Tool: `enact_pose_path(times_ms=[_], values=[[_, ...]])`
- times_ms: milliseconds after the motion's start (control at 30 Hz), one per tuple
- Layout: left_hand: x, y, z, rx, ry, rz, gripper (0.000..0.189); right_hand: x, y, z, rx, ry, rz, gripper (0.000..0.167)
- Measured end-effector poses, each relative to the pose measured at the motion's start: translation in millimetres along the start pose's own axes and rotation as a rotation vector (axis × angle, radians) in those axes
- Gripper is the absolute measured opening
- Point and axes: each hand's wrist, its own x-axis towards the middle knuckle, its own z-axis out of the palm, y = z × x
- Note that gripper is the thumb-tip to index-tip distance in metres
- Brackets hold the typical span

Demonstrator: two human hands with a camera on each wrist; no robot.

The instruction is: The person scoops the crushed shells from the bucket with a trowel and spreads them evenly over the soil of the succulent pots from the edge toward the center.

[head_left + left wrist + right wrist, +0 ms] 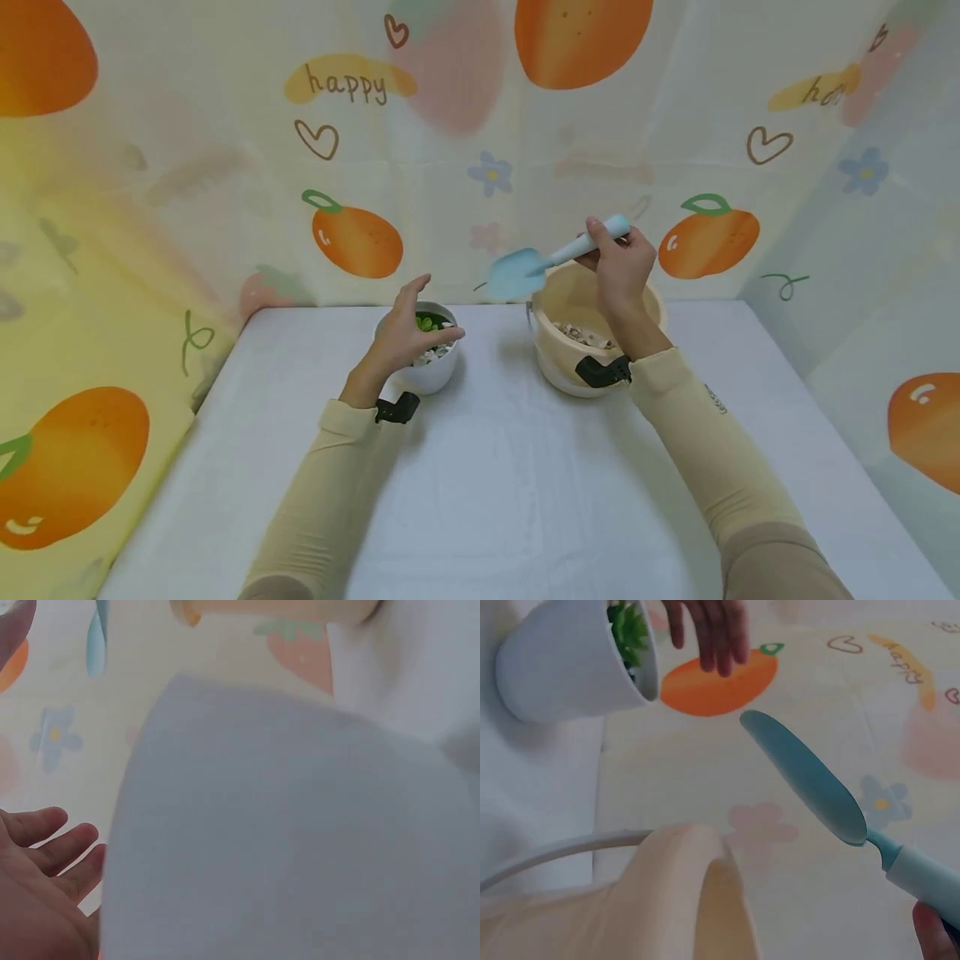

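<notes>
My right hand (624,271) grips the pale handle of a light blue garden trowel (517,273). The trowel's scoop points left, above the table between the two containers. In the right wrist view the trowel (810,780) shows side-on. My left hand (399,333) is at the left side of a white flowerpot (427,382), thumb and fingers spread apart, and covers part of its rim. A green succulent (630,634) grows in that pot, with pale stones (435,354) around it. The pot's wall (285,825) fills most of the left wrist view.
A cream bucket (651,300) with a handle stands right of the flowerpot, below my right hand. Loose light and brown bits (581,335) lie at its bottom. Both containers sit near the back edge of the white-covered table (480,483). Behind hangs a fruit-patterned curtain (450,225).
</notes>
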Motion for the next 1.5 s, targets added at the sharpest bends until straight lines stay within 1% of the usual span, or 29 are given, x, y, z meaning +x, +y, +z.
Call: enact_pose_path(times_ms=[133, 267, 433, 667, 800, 867, 1000, 1133, 1300, 1433, 1500], values=[[1.6, 6.1, 9.2, -0.005, -0.006, 0.014, 0.108, -0.1, -2.7, -7.3, -0.014, 0.023, -0.028, 0.016], [3.5, 11.2, 16.7, -0.002, 0.005, 0.045, 0.108, -0.3, -9.6, -15.7, -0.008, 0.021, -0.044, 0.017], [4.5, 18.3, 25.2, -0.027, 0.014, 0.067, 0.105, 1.7, -15.7, -24.9, 0.007, 0.016, -0.068, 0.014], [9.0, 25.6, 41.3, -0.033, 0.014, 0.116, 0.098, 4.4, -24.5, -42.2, 0.021, 0.039, -0.078, 0.014], [12.3, 27.7, 50.9, -0.04, 0.005, 0.107, 0.098, 6.1, -29.2, -51.0, -0.035, 0.041, -0.083, 0.013], [13.8, 28.9, 56.4, -0.051, -0.01, 0.105, 0.098, 7.1, -31.1, -55.0, -0.042, 0.042, -0.084, 0.012], [16.8, 29.5, 68.5, -0.059, -0.026, 0.121, 0.097, 10.0, -31.3, -60.7, -0.088, 0.033, -0.121, 0.011], [21.2, 29.6, 82.8, -0.073, -0.029, 0.127, 0.095, 13.5, -28.2, -67.6, -0.163, -0.009, -0.137, 0.01], [26.6, 28.3, 98.0, -0.081, -0.056, 0.115, 0.096, 16.1, -21.2, -75.7, -0.281, -0.074, -0.11, 0.009], [27.9, 24.8, 104.1, -0.077, -0.065, 0.118, 0.096, 17.9, -13.5, -76.6, -0.347, -0.134, -0.081, 0.008], [27.9, 23.4, 106.2, -0.076, -0.07, 0.123, 0.096, 18.7, -9.6, -77.2, -0.399, -0.161, -0.071, 0.008]])
